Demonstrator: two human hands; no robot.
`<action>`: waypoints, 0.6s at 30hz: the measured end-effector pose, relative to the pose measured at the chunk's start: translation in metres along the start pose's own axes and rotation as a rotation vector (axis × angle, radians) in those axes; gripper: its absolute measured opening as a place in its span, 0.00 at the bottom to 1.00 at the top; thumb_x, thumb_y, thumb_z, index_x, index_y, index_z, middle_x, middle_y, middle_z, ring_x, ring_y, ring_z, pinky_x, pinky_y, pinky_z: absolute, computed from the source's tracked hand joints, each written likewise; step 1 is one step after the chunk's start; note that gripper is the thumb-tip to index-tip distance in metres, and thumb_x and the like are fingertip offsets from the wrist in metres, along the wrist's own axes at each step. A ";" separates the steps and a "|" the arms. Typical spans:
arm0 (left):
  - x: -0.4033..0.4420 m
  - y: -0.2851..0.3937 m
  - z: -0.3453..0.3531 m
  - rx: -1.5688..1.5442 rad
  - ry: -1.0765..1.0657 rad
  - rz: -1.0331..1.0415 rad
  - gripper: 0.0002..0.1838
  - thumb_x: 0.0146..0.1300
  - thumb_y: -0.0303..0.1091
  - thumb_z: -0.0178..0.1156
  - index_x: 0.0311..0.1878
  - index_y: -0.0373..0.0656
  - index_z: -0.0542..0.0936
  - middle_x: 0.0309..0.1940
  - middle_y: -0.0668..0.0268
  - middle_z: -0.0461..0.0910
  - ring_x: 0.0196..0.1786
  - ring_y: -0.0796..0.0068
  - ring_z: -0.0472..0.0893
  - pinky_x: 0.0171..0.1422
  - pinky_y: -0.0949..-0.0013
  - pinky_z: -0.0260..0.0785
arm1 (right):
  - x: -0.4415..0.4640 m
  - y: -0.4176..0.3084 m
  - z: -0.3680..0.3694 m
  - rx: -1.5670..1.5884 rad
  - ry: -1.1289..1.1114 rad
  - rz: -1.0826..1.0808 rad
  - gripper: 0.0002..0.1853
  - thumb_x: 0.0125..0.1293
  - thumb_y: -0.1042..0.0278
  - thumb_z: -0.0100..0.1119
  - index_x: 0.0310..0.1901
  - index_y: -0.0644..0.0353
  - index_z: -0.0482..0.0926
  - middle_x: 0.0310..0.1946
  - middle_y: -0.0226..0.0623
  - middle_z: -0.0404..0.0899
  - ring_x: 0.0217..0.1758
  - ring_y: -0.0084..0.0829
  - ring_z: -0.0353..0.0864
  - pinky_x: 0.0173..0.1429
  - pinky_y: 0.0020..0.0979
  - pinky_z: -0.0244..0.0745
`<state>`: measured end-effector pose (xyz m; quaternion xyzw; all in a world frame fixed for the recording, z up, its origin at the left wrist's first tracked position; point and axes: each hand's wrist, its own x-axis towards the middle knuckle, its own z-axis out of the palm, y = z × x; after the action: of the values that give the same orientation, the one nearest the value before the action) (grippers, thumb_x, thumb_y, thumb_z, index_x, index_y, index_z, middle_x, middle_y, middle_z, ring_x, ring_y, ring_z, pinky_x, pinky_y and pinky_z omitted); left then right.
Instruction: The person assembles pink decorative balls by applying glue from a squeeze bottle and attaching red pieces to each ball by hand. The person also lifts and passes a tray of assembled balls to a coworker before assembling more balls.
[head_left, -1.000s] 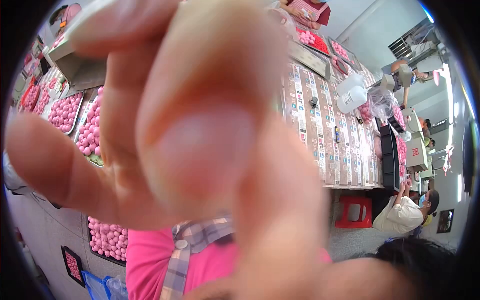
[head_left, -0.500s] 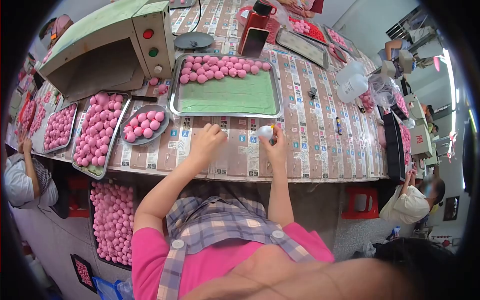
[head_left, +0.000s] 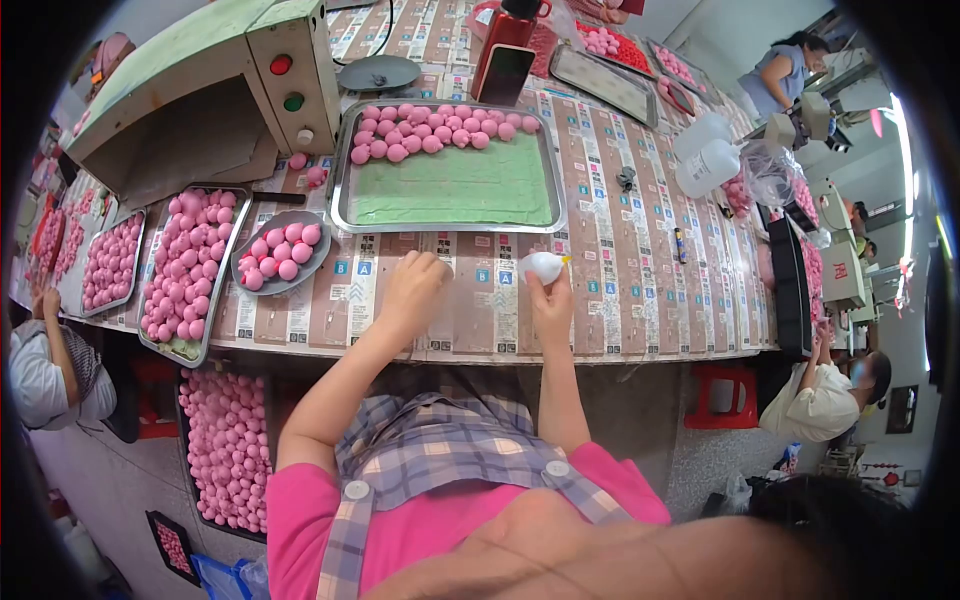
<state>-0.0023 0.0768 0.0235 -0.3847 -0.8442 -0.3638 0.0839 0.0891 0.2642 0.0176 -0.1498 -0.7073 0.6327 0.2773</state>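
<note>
Mid-frame, our right hand (head_left: 552, 303) pinches a white bulb (head_left: 543, 266), likely keeping its yellow tip (head_left: 566, 260) clear; left hand (head_left: 414, 288) curled, contents unclear.

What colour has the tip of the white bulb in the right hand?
The tip is yellow; the head view shows it best.

- oven (head_left: 220, 70), beyond and left of my left fingers (head_left: 422, 268)
- phone (head_left: 503, 77) beside red bottle (head_left: 513, 25), beyond both my hands' fingers
- marker (head_left: 681, 245), right of my right fingers (head_left: 550, 287)
- jugs (head_left: 711, 168), farther off
</note>
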 end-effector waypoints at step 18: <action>-0.023 0.029 -0.003 -1.550 0.049 -0.708 0.05 0.56 0.28 0.57 0.35 0.40 0.75 0.31 0.66 0.78 0.31 0.84 0.76 0.37 0.80 0.68 | -0.054 -0.049 0.050 0.400 -0.285 0.128 0.20 0.61 0.67 0.53 0.52 0.64 0.62 0.41 0.35 0.74 0.43 0.24 0.75 0.47 0.23 0.68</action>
<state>0.0335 0.0742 0.0317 -0.0388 -0.4250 -0.8519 -0.3035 0.1099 0.1857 0.0526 -0.0455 -0.5891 0.7911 0.1583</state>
